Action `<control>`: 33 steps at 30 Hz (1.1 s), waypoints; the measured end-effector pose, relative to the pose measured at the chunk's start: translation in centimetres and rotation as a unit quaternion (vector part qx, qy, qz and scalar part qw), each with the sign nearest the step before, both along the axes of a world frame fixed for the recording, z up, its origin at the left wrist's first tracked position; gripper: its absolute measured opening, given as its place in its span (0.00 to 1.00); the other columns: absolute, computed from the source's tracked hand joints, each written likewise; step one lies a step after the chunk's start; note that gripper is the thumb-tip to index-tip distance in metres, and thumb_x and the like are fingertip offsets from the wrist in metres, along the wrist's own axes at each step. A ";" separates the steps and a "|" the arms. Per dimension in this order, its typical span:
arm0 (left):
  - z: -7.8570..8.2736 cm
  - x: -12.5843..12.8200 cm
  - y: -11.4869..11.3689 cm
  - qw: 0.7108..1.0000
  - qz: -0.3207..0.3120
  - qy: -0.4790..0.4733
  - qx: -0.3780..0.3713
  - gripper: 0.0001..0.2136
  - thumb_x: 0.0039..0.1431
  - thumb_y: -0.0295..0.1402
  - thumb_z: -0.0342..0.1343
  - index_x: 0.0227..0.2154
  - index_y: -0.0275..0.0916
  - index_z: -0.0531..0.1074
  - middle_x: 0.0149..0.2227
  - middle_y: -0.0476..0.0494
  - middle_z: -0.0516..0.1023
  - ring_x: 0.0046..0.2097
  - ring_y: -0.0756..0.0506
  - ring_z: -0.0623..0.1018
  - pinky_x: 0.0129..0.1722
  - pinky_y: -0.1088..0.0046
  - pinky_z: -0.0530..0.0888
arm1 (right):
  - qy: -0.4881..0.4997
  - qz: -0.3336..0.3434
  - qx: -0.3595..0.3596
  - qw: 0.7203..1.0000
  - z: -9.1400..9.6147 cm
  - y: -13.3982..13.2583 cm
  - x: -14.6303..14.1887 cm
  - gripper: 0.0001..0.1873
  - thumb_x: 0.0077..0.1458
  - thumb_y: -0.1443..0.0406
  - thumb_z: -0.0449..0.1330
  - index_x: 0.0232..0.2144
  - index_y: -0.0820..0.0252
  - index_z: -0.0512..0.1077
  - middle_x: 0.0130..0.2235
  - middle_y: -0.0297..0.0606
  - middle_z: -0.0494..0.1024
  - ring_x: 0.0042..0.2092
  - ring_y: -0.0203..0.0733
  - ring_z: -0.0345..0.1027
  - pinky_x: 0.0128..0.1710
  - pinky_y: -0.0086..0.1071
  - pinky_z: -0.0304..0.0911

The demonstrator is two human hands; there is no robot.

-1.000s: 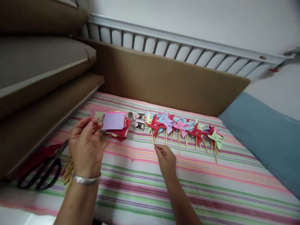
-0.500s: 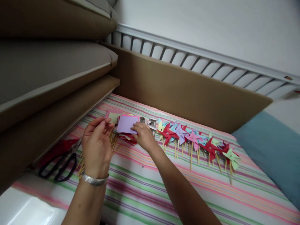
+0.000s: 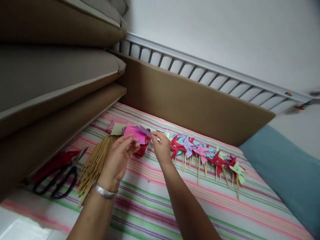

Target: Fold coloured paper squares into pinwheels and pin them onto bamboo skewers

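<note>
A stack of coloured paper squares (image 3: 136, 136), pink on top, lies on the striped sheet (image 3: 155, 200). My right hand (image 3: 162, 148) pinches a purple paper square (image 3: 142, 129) and holds it tilted just above the stack. My left hand (image 3: 119, 157) reaches to the stack's near edge with its fingers stretched out and nothing visibly in them; a silver bracelet is on that wrist. A bundle of thin wooden sticks (image 3: 93, 166) lies just left of that hand. A row of finished paper pinwheels on sticks (image 3: 205, 154) runs to the right of my right hand.
Black scissors (image 3: 56, 180) lie at the left on red paper (image 3: 53, 160). Brown cushions (image 3: 50, 76) are stacked along the left, and a brown padded board (image 3: 195, 103) stands behind. Beyond it is a white railing (image 3: 220, 80); a blue cloth (image 3: 285, 170) lies at the right.
My right hand left the pinwheels, went to the paper stack and lifted the purple top sheet, baring pink. My left hand moved right off the stick bundle toward the stack.
</note>
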State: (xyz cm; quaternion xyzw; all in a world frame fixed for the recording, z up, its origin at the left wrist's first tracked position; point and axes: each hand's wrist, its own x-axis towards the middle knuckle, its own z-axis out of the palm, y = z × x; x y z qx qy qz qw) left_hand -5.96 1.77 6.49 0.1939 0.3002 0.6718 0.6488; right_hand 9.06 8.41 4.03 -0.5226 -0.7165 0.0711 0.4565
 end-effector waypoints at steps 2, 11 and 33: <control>-0.2 1.2 -0.1 0.994 -0.104 -0.032 -0.029 0.10 0.51 0.34 0.58 0.34 0.34 0.73 0.34 0.39 0.79 0.37 0.44 0.78 0.42 0.65 0.73 | 0.051 -0.018 0.061 0.997 0.4 -1.8 1.5 0.10 0.57 0.67 0.52 0.35 0.59 0.74 0.38 0.40 0.76 0.43 0.40 0.69 0.45 0.35 0.63; -1.1 5.4 -0.7 0.953 -0.265 -0.109 -0.102 0.18 0.57 0.39 0.51 0.43 0.31 0.70 0.41 0.32 0.78 0.41 0.37 0.78 0.43 0.55 0.73 | -0.078 0.006 0.162 0.984 -2.9 -11.4 8.1 0.14 0.53 0.74 0.58 0.38 0.52 0.73 0.46 0.39 0.74 0.52 0.46 0.62 0.50 0.45 0.60; -4.1 9.1 -0.2 0.981 -0.128 -0.047 -0.140 0.13 0.55 0.22 0.51 0.44 0.30 0.72 0.37 0.39 0.80 0.37 0.46 0.79 0.39 0.71 0.77 | -0.065 0.016 0.045 0.997 -4.7 -11.9 7.1 0.15 0.53 0.73 0.54 0.40 0.55 0.73 0.57 0.43 0.64 0.62 0.48 0.49 0.57 0.49 0.55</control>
